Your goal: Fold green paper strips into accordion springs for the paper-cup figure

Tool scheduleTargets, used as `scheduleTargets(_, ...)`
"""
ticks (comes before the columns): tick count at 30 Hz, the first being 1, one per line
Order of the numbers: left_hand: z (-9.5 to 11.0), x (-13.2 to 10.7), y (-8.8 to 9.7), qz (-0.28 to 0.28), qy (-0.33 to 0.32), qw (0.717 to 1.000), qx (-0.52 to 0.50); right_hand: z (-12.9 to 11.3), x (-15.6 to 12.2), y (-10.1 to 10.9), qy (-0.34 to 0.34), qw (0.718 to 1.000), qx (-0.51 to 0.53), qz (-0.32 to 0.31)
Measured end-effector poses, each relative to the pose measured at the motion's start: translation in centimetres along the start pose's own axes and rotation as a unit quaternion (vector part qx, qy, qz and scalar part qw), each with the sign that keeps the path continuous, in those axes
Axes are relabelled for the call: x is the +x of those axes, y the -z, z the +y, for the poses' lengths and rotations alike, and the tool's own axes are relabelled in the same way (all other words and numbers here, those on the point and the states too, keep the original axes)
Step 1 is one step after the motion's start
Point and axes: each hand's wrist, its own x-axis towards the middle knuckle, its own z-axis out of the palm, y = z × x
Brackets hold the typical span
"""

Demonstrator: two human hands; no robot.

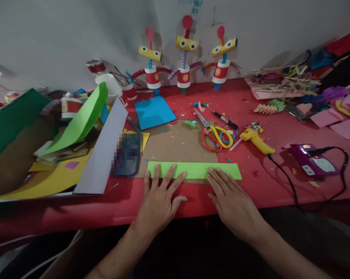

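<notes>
A long strip of light green paper point(195, 169) lies flat across the near edge of a brown cardboard sheet point(175, 143). My left hand point(161, 197) rests on its left half, fingers spread and thumb out to the side. On the right half, the fingertips of my right hand point(231, 201) lie flat on the paper, fingers stretched out and close together. Just beyond the strip are scissors point(217, 135) with red and yellow handles and a small green folded paper spring point(189, 124). A dark phone point(126, 155) lies left of the strip.
Three paper-cup figures point(184, 77) stand along the wall behind a blue paper sheet point(155, 112). At right are a yellow glue gun point(257, 141) and a purple power socket box point(314, 161) with a black cord. An open box point(100, 151) of coloured paper fills the left.
</notes>
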Motion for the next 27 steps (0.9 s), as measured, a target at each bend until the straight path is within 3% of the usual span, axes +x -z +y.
scheduleTargets(6, 0.3, 0.0, 0.2, 0.003, -0.002, 1.0, -0.011, -2.6, 0.6, -0.4, -0.039, 0.999, -0.01, 0.005)
scheduleTargets(10, 0.3, 0.1, 0.5, 0.001, -0.001, 1.0, -0.014, -3.0, 0.7, -0.4, -0.055, 0.998, -0.017, 0.002)
scheduleTargets(16, 0.2, 0.0, 0.2, 0.006, 0.002, 1.0, -0.019, -1.7, 0.2, -0.5, -0.052, 0.998, -0.042, -0.009)
scheduleTargets(27, -0.4, -0.4, -0.5, 0.01, 0.024, 1.0, -0.016, 2.2, -2.6, -0.7, -0.027, 0.997, -0.072, 0.032)
